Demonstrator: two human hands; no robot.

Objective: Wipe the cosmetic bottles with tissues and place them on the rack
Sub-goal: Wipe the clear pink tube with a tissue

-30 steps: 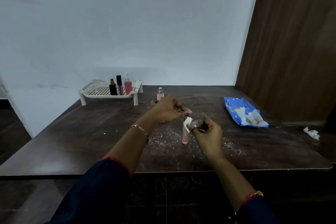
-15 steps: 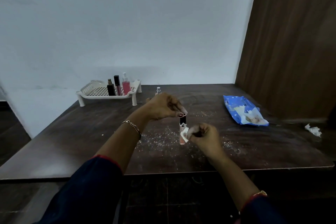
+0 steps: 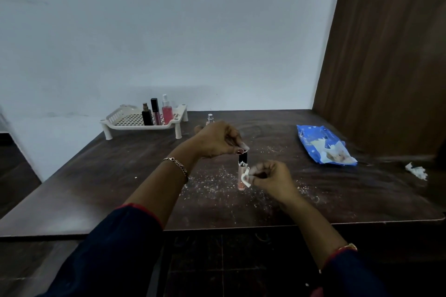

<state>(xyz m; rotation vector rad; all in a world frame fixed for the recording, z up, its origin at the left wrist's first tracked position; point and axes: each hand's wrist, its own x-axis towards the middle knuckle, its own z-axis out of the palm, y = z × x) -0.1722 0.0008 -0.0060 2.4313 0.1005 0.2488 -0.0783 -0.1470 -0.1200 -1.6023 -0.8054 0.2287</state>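
Tissue (image 3: 246,177) against tube (image 3: 240,183) (upright); rack (image 3: 120,125) behind.

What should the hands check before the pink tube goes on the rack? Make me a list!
1. Left hand pinches the pink tube by its black cap: ok.
2. Right hand holds the tissue against the tube: ok.
3. Tube wiped clean all round: cannot tell.
4. Rack has free room left of its three bottles: ok.
5. Every bottle is on the rack: not ok, a small bottle stands on the table behind the left hand.
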